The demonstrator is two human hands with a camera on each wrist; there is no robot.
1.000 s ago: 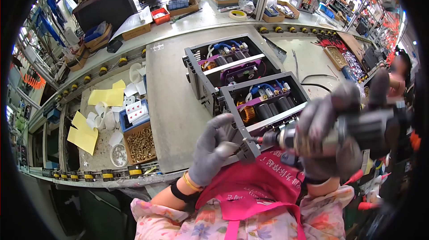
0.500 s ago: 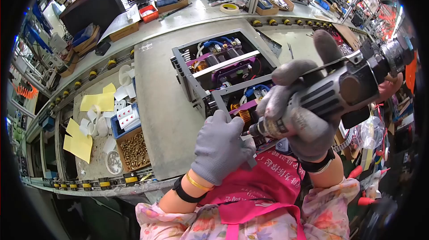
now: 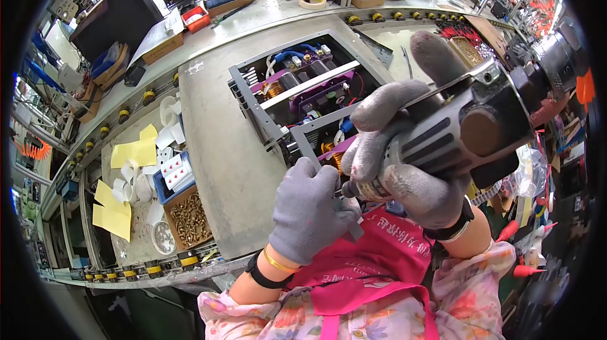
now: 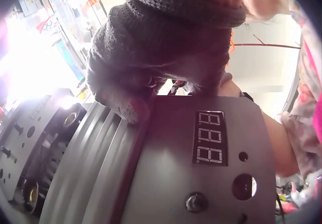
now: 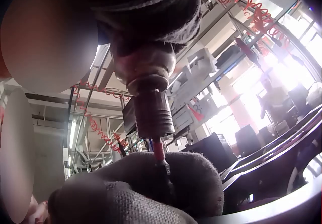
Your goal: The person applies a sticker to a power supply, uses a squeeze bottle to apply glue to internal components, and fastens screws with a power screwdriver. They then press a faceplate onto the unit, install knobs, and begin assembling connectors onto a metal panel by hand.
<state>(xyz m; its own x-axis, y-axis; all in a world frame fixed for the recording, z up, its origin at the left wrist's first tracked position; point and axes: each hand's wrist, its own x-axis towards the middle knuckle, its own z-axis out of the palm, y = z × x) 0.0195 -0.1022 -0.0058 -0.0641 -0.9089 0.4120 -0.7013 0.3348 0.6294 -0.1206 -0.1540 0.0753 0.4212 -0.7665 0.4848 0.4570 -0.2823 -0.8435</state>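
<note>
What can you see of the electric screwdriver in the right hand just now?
The electric screwdriver has a grey ribbed barrel, a darker rear body and a metal chuck carrying a thin red-shanked bit. It lies tilted, nose down toward the front edge of the near grey metal case. The gloved right hand wraps the barrel; the gloved left hand pinches round the bit, hiding its tip.

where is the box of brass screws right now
In the head view the box of brass screws sits on the bench left of the left hand, just below the blue tray of white cards and beside a small round dish.
</note>
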